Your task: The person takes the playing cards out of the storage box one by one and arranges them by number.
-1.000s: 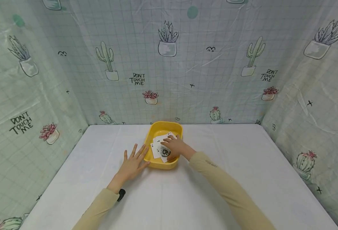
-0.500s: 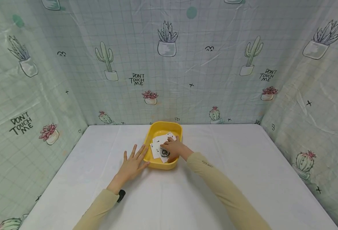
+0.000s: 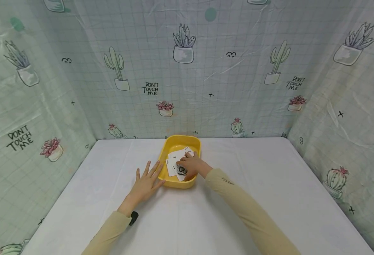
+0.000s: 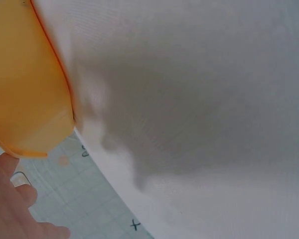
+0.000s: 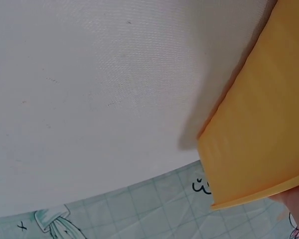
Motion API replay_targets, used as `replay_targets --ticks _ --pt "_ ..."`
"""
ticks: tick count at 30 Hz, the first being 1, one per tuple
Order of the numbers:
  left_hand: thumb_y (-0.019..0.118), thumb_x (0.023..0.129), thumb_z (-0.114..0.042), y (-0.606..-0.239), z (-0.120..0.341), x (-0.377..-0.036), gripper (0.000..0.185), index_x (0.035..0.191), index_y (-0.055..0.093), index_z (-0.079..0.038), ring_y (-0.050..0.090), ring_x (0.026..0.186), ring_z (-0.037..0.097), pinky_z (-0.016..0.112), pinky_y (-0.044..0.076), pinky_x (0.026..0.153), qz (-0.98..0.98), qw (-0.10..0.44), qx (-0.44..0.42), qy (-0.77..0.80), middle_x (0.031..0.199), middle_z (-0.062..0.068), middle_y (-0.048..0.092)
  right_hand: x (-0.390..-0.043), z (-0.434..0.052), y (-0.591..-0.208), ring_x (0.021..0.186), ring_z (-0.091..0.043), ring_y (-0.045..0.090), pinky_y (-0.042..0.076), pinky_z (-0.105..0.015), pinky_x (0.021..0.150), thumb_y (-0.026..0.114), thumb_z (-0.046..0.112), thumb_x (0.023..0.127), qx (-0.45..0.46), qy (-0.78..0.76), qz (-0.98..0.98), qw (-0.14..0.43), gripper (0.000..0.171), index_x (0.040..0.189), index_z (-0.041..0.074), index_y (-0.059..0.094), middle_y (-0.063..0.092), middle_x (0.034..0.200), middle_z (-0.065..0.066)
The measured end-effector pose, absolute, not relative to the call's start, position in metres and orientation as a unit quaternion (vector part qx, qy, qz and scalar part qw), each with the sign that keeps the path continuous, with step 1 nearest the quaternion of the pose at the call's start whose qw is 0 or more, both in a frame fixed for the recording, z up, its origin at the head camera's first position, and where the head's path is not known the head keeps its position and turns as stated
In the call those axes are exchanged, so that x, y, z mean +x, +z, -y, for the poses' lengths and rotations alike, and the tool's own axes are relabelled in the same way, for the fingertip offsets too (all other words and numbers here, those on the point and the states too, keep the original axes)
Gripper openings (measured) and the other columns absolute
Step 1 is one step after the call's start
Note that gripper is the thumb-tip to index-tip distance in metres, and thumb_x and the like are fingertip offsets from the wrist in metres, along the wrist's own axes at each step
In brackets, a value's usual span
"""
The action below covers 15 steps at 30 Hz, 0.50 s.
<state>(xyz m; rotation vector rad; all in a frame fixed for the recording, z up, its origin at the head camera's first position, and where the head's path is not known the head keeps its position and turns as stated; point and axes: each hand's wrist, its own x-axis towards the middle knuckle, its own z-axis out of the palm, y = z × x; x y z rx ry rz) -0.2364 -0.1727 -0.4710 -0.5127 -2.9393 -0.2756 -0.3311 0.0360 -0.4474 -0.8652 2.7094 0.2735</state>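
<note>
In the head view, white playing cards [image 3: 171, 168] lie overlapped and face up in a yellow tray [image 3: 174, 139]. A large black spade emblem shows on the front one. My right hand [image 3: 193, 167] reaches over the tray's right rim onto the cards, fingers bent and thumb low. Whether it pinches a card is hidden under the palm. My left hand [image 3: 144, 184] is spread at the tray's left side, fingers straight and fingertips against the rim. Both wrist views mostly show the tray's outer wall, with part of the left hand [image 4: 15, 209] and a sliver of the right hand [image 5: 298, 204].
The tray stands near the back edge of a white-covered table [image 3: 253, 184]. Behind it and on both sides hang cactus-print cloths [image 3: 212, 78]. A black band [image 3: 134, 217] sits on the left wrist.
My right hand's fingers have drawn in from a wider spread over the cards. The left hand and the tray stay in place; the view has shifted slightly.
</note>
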Motion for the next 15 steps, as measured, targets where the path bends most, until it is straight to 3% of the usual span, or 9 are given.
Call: replay_targets --ticks 9,15 --pt "0.040 0.089 -0.051 -0.4721 0.1728 -0.2359 0.064 0.143 0.021 -0.022 0.009 0.138 0.035 0.068 0.011 0.100 0.979 0.069 -0.168 -0.090 0.151 0.000 0.017 -0.3342 -0.0356 -0.4516 0.129 -0.023 0.027 0.018 -0.055 0.107 0.066 0.056 0.069 -0.306 0.091 -0.939 0.126 0.078 0.136 0.030 0.035 0.039 0.135 0.000" --pt "0.039 0.089 -0.052 -0.4721 0.1714 -0.2361 0.064 0.143 0.022 -0.021 0.008 0.138 0.034 0.068 0.012 0.099 0.979 0.074 -0.168 -0.090 0.151 -0.001 0.017 -0.3343 -0.0368 -0.4509 0.129 -0.026 0.027 0.019 -0.055 0.106 0.064 0.062 0.067 -0.314 0.100 -0.938 0.105 0.085 0.137 0.022 0.035 0.036 0.138 -0.004"
